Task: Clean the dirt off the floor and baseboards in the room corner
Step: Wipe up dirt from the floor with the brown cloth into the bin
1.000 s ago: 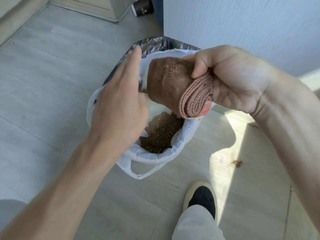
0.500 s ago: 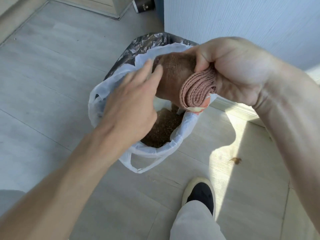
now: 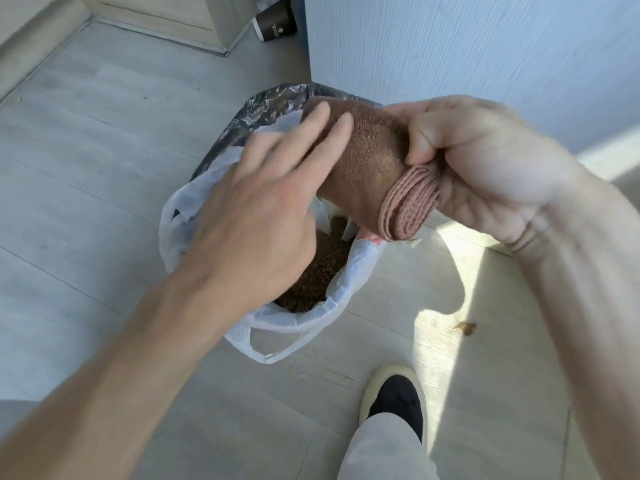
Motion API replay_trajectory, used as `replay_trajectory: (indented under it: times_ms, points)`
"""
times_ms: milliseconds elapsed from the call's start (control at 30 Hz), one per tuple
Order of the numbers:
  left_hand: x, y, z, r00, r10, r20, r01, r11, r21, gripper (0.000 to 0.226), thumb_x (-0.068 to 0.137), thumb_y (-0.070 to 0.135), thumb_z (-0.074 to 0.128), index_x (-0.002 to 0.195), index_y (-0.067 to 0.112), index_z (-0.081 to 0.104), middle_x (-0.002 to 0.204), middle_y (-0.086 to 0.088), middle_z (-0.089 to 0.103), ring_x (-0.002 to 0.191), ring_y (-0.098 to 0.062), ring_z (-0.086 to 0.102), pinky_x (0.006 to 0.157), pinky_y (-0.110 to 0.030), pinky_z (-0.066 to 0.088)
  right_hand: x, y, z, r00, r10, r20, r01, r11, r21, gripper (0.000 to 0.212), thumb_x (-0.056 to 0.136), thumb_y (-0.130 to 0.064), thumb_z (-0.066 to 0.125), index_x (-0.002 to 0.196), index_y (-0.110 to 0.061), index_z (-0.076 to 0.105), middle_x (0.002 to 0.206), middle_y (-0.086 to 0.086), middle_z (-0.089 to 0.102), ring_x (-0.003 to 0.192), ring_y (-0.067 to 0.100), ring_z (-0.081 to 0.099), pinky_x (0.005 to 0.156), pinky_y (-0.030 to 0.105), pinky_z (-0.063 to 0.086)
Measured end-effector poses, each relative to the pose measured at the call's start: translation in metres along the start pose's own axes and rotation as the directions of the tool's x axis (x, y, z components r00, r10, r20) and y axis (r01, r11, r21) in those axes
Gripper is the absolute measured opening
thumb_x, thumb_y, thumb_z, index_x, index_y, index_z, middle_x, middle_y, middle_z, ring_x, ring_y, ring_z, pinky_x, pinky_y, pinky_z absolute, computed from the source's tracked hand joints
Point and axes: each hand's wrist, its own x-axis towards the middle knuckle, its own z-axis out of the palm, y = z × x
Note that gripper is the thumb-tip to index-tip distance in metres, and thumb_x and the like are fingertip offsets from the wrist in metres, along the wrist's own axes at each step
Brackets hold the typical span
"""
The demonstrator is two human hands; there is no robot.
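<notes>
A dusty-pink cloth (image 3: 408, 202), ribbed along its folded edge and coated brown with dirt on its flat face, sits at centre frame. Below it a translucent white bag (image 3: 349, 299) holds brown granular dirt (image 3: 311, 282); a crinkled grey-black liner (image 3: 256, 112) shows behind. The floor (image 3: 86, 168) is pale grey wood-grain planks. The upper-right wall (image 3: 467, 46) is light blue with fine vertical ribbing. A dark brown cup (image 3: 275, 24) lies at top; a black shoe (image 3: 394, 400) with a cream sole lies at bottom.

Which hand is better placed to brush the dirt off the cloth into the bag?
Left. The left hand is free, straight fingers on the dirty cloth above the bag; the right hand grips the cloth.
</notes>
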Motion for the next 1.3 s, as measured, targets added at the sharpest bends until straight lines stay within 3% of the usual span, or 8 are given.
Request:
replay_trajectory:
  times_ms: [167,267,367,600,733,867,933,1300]
  points:
    - [0.014,0.006,0.003,0.938,-0.283,-0.2,0.175,0.885,-0.432,0.049,0.095,0.019,0.05,0.142,0.03,0.055,0.132,0.014,0.063,0.117,-0.007,0.06,0.1,-0.04,0.052,-0.022,0.009,-0.02,0.991,-0.128,-0.034,0.131,0.981,0.145,0.067,0.062,0.01,0.038,0.126,0.013,0.061,0.111,0.028,0.054,0.098,0.038,0.047,0.078,0.037,0.044]
    - [0.02,0.042,0.008,0.904,-0.405,0.135,0.304,0.387,-0.871,0.046,0.098,0.047,0.058,0.137,0.023,0.058,0.116,0.012,0.073,0.104,-0.012,0.072,0.097,-0.046,0.057,-0.038,0.014,-0.032,0.971,-0.232,-0.062,0.24,0.936,0.256,0.077,0.06,0.009,0.042,0.134,0.001,0.059,0.116,0.02,0.062,0.101,0.034,0.051,0.084,0.034,0.045]
    - [0.025,0.085,0.025,0.925,-0.285,0.25,0.266,0.017,-0.964,0.029,0.104,0.024,0.059,0.13,0.011,0.061,0.105,0.0,0.077,0.095,-0.018,0.075,0.078,-0.03,0.059,-0.062,0.027,-0.045,0.967,-0.237,-0.099,0.255,0.93,0.264,0.084,0.063,0.017,0.04,0.145,-0.001,0.049,0.128,0.022,0.057,0.113,0.039,0.043,0.095,0.048,0.035]
    - [0.022,0.124,0.096,0.953,-0.067,0.294,0.301,0.287,-0.909,0.065,0.092,0.028,0.067,0.153,0.025,0.044,0.126,0.002,0.071,0.113,-0.016,0.069,0.102,-0.046,0.053,-0.119,0.081,-0.087,0.962,0.042,-0.271,0.029,0.967,0.252,0.044,0.097,-0.022,0.058,0.136,-0.001,0.061,0.133,0.02,0.067,0.122,0.034,0.065,0.1,0.05,0.056]
    - [-0.002,0.112,0.138,0.891,-0.015,0.453,0.384,0.556,-0.737,0.055,0.102,0.031,0.059,0.153,0.039,0.041,0.123,0.022,0.063,0.093,0.005,0.064,0.092,-0.028,0.051,-0.148,0.154,-0.129,0.718,0.212,-0.663,-0.107,0.975,0.196,0.036,0.09,-0.02,0.071,0.121,-0.002,0.068,0.112,0.015,0.076,0.104,0.035,0.072,0.09,0.046,0.061]
    - [-0.038,0.08,0.164,0.779,-0.062,0.624,0.529,0.598,-0.602,0.044,0.101,0.027,0.057,0.142,0.043,0.052,0.116,0.024,0.067,0.097,-0.002,0.069,0.099,-0.041,0.054,-0.174,0.229,-0.182,0.341,0.243,-0.908,-0.456,0.887,0.066,0.019,0.098,-0.025,0.068,0.115,-0.016,0.07,0.099,0.002,0.076,0.099,0.031,0.073,0.09,0.05,0.06]
    - [-0.051,0.07,0.168,0.74,-0.104,0.665,0.577,0.606,-0.548,0.043,0.1,0.028,0.058,0.138,0.048,0.053,0.114,0.026,0.068,0.096,-0.001,0.069,0.098,-0.041,0.054,-0.17,0.25,-0.197,0.273,0.09,-0.958,-0.664,0.738,-0.12,0.018,0.102,-0.031,0.06,0.114,-0.018,0.065,0.099,0.001,0.066,0.099,0.03,0.067,0.085,0.042,0.056]
    - [-0.065,0.057,0.172,0.682,-0.212,0.7,0.685,0.523,-0.508,0.04,0.1,0.023,0.058,0.134,0.044,0.057,0.113,0.019,0.071,0.089,0.0,0.071,0.097,-0.043,0.055,-0.089,0.305,-0.144,0.59,-0.25,-0.768,-0.696,0.326,-0.64,0.067,0.1,-0.046,0.051,0.16,-0.025,0.03,0.157,0.004,0.036,0.121,0.031,0.04,0.101,0.047,0.04]
